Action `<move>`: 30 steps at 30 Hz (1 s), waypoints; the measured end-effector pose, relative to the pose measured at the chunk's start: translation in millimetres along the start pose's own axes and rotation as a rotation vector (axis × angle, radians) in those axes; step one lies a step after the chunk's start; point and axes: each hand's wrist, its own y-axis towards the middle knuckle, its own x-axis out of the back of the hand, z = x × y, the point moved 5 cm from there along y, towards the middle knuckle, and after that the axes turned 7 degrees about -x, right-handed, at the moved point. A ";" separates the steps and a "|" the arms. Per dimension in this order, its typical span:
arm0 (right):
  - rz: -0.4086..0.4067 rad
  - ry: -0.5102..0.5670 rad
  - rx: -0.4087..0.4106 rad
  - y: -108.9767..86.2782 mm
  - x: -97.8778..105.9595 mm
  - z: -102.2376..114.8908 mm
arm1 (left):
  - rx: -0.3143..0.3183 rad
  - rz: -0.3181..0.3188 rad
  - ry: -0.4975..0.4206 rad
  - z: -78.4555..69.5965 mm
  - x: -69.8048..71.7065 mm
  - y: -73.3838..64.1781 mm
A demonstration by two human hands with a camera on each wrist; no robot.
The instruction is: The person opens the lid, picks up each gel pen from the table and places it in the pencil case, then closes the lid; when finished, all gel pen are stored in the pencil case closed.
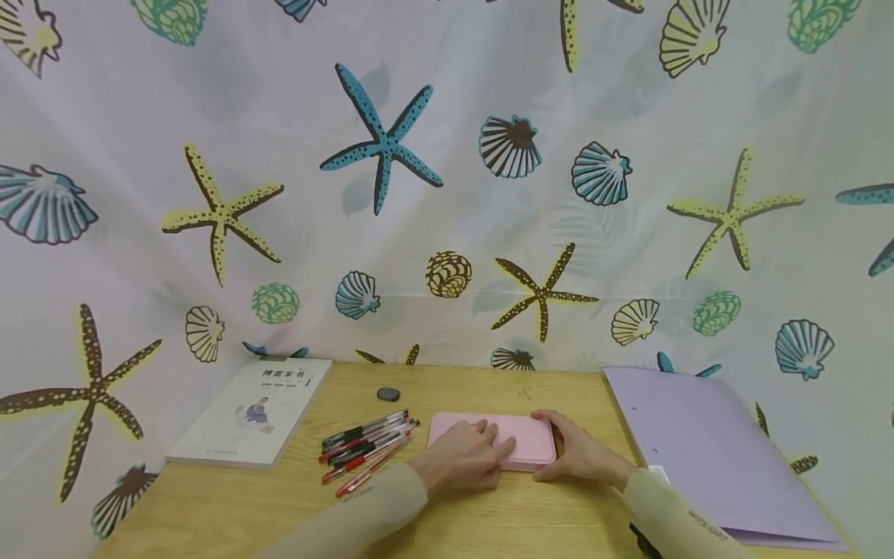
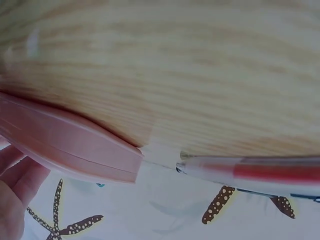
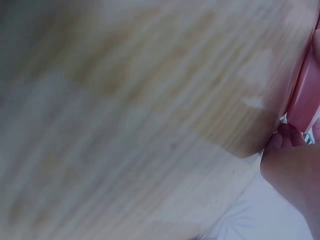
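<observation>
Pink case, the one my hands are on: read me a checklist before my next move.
1. Left hand on the pink case: ok, fingers lie across its top.
2. Right hand on the case: ok, at its right end.
3. Pens apart from the case: ok, a gap shows in the left wrist view.
4. Case contents: cannot tell, hidden.
5. Right sleeve off the folder: cannot tell, they overlap in the head view.
</observation>
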 end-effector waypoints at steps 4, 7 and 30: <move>-0.005 -0.026 -0.032 0.4 -1.7 -2.8 | -0.015 -0.023 0.047 -2.2 -2.1 0.1; -0.016 -0.053 -0.045 1.1 -1.8 -4.7 | -0.022 -0.027 0.057 -3.1 -3.3 0.8; 0.005 -0.115 -0.029 5.7 0.3 -1.1 | -0.060 -0.002 0.042 -7.4 1.8 6.5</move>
